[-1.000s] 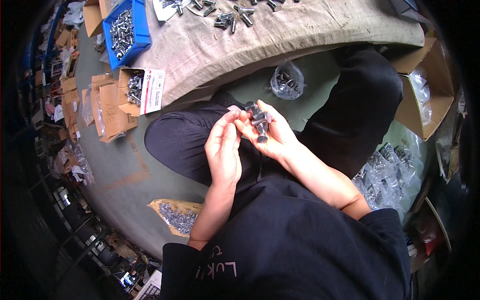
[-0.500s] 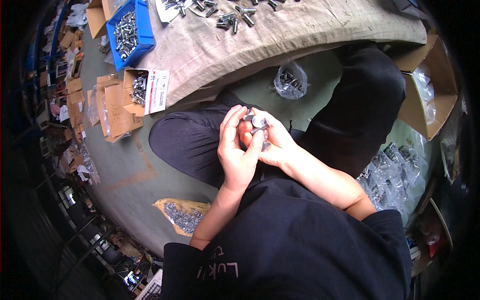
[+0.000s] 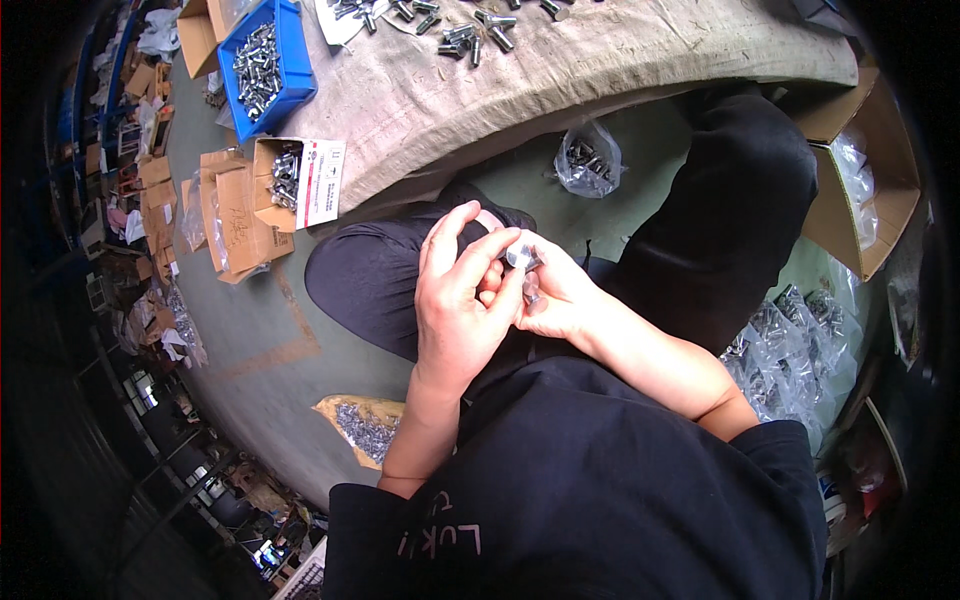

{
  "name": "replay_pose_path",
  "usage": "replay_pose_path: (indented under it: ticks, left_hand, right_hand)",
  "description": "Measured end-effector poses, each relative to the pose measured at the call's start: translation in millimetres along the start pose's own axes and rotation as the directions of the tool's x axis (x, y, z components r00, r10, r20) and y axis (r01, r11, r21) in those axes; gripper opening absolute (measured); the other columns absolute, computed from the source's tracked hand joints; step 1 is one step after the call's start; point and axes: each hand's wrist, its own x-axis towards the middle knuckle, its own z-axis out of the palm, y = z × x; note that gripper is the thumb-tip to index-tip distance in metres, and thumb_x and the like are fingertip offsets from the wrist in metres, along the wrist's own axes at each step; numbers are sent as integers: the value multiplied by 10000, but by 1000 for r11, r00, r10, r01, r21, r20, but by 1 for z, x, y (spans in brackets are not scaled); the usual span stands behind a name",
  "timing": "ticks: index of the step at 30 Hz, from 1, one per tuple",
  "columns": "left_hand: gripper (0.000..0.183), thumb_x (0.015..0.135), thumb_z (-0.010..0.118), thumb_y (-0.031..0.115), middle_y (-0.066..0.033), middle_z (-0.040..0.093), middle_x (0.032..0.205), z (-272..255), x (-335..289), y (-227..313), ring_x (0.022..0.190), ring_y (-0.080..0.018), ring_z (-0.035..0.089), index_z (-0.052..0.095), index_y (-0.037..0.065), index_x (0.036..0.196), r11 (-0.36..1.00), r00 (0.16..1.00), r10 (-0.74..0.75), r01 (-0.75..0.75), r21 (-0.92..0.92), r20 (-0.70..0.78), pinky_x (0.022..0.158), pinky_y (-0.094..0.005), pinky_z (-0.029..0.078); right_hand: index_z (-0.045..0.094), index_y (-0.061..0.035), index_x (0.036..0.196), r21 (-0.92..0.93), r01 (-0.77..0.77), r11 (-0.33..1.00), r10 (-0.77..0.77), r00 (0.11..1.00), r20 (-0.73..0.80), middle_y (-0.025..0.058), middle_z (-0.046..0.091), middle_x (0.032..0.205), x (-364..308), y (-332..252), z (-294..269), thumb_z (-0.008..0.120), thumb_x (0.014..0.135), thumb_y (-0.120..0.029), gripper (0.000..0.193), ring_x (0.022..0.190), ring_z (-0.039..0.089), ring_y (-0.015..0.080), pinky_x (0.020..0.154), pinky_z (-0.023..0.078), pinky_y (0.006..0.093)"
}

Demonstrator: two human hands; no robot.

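Small silvery metal bolt (image 3: 520, 260) pinched between both hands above the lap, left hand (image 3: 462, 300) curled over it with fingers clenched, right hand (image 3: 560, 298) grasping it from beneath, clear plastic bag of fasteners (image 3: 588, 160) lying near on the green floor (image 3: 260, 330), blue plastic bin of bolts (image 3: 262, 55) well apart.

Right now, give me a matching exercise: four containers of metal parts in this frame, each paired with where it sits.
Things:
1. blue bin
2. clear plastic bag
3. small open carton
4. large cardboard box

Places:
A. on the floor between the burlap edge and the knees
B. far right, beside the person's leg
C. top left, at the end of the burlap
D. left of the burlap, just below the blue bin

Pairs: 1-C, 2-A, 3-D, 4-B
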Motion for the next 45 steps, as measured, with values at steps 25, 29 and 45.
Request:
replay_pose_path:
  ticks: [25, 29, 45]
  left_hand:
    - [246, 883, 488, 198, -78, 588, 928, -39, 39, -92, 834, -188, 581, 515, 61, 1086, -278, 875, -360, 230, -933, 323, 618, -306, 507]
    - [134, 854, 532, 126, -79, 576, 907, -90, 144, -163, 825, -198, 587, 528, 17, 932, -151, 779, -626, -178, -972, -45, 735, -284, 518]
    - [551, 875, 354, 514, -103, 560, 1074, 77, 13, -82, 983, -216, 534, 486, 58, 1156, -536, 700, -312, 429, -727, 643, 862, -389, 419]
  right_hand:
    - [514, -47, 897, -638, 145, 756, -393, 880, -267, 59, 495, 617, 2, -35, 0, 563, 816, -207, 187, 442, 424, 111, 332, 305, 193]
    - [512, -52, 895, -636, 140, 759, -402, 869, -288, 51, 500, 635, 0, -40, -9, 552, 820, -198, 169, 445, 424, 114, 345, 319, 197]
    - [519, -23, 812, -895, 416, 161, -761, 629, 156, 71, 550, 733, 15, -33, 9, 571, 785, -90, 89, 560, 503, 148, 457, 398, 248]
